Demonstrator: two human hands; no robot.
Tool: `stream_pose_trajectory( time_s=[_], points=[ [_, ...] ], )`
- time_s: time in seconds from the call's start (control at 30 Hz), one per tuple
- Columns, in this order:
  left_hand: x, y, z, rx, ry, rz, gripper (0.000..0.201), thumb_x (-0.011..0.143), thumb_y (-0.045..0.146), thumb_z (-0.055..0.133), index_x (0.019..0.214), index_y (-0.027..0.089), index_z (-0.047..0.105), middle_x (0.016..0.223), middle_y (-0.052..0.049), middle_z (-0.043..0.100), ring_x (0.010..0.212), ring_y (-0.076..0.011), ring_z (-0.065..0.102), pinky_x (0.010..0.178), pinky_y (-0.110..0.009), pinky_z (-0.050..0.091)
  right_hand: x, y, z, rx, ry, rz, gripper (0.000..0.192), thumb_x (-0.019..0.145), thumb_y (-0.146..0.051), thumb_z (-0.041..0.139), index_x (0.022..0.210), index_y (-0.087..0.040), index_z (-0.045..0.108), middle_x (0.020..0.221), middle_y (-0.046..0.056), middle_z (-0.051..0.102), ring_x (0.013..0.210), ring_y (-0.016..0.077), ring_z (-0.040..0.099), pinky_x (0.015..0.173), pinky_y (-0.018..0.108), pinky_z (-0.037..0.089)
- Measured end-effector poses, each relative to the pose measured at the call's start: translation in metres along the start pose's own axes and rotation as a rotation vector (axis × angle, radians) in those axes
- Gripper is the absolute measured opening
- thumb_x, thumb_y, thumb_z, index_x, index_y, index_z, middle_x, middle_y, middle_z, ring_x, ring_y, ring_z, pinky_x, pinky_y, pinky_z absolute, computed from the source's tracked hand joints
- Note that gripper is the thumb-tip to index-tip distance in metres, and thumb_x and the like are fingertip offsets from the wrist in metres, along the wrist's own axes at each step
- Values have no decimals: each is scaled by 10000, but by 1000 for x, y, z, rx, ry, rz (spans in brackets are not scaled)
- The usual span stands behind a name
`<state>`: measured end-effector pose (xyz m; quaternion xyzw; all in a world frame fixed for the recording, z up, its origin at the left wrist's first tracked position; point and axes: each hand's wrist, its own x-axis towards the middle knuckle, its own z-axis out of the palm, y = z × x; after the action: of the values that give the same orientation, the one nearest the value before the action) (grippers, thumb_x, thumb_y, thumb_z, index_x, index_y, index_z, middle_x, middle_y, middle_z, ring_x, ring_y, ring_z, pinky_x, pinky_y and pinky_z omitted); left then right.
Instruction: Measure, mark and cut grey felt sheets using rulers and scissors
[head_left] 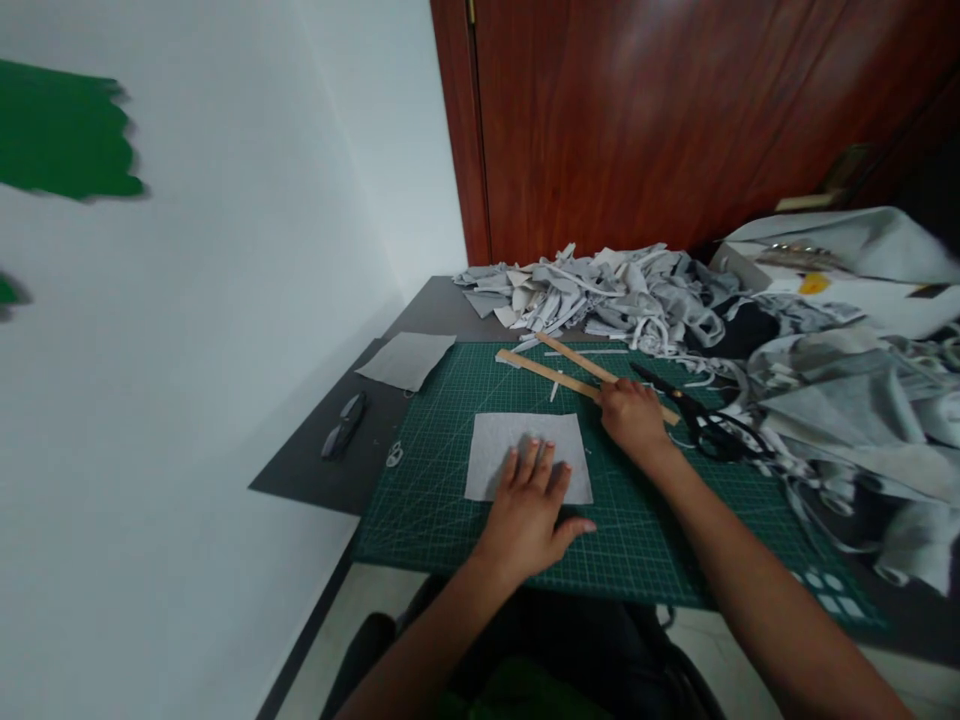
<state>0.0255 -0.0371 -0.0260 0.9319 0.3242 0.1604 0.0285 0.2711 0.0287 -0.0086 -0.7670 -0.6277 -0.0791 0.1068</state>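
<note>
A light grey rectangle of cloth (487, 450) lies flat on a green cutting mat (420, 500). My left hand (529, 515) rests palm down on its lower part, fingers spread. To the right, my right hand (634, 415) is closed around a wooden strip (544, 372). A second wooden strip (574, 355) runs under or through the same hand, and its end shows on the far side; the fingertips are hidden. Black-handled scissors (705, 420) lie just right of that hand. A small white scrap (556, 386) sits between the strips and the cloth.
Another grey cloth piece (409, 360) lies at the mat's far left corner. A utility knife (345, 425) is on the dark tabletop (300, 480). Heaped fabric scraps (600, 290) line the back, and more cloth (847, 400) fills the right. A white wall borders the left.
</note>
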Motion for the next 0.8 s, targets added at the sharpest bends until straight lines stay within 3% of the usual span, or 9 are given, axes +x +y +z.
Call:
stream_pose_trajectory(
  time_s=[0.07,0.17,0.27,0.43,0.57,0.7,0.8],
  points=[
    [-4,7,-2,20,50,10,643,985,635,547,1390,139,604,1574,-200,489,1520,-387,372,1208,-575,368,1,4,3,15,-16,26,346,1018,-213,424,1143,-89,722,1133,263,713,1073,401,654,884,484,455],
    [-8,15,-3,-4,24,114,480,977,600,599,1143,163,704,1266,-138,702,1259,-325,620,1051,-486,509,4,8,5,47,-43,69,298,995,-240,492,1149,-109,712,1158,247,708,1077,387,658,874,465,468],
    [-12,25,-2,-55,-26,181,480,967,629,598,972,165,721,1037,-101,732,1078,-291,675,932,-447,550,6,11,7,77,-66,115,279,970,-268,543,1150,-119,696,1149,227,715,1076,376,661,864,449,475],
    [-25,43,10,-23,70,83,687,965,720,499,1223,117,705,1308,-212,679,1304,-370,581,1101,-550,474,6,14,12,104,-63,136,322,967,-287,550,1208,-104,662,1127,212,728,1062,358,668,865,421,470],
    [-32,51,15,18,98,100,758,999,716,411,1357,82,622,1430,-217,616,1387,-362,529,1135,-527,451,2,15,13,50,-27,126,398,983,-344,544,1268,-93,664,1177,250,716,1067,393,664,863,450,463],
    [-35,50,17,5,124,82,820,995,751,350,1357,63,611,1476,-237,573,1417,-348,502,1129,-467,467,1,15,11,32,-31,139,315,968,-331,562,1141,-121,720,1161,238,716,1079,408,653,875,464,457],
    [-35,48,17,21,138,167,751,1021,710,338,1299,83,643,1448,-212,602,1390,-319,525,1133,-437,473,2,15,9,120,-2,140,252,931,-292,592,1089,-128,701,1088,205,728,1009,357,665,837,418,464]
  ],
)
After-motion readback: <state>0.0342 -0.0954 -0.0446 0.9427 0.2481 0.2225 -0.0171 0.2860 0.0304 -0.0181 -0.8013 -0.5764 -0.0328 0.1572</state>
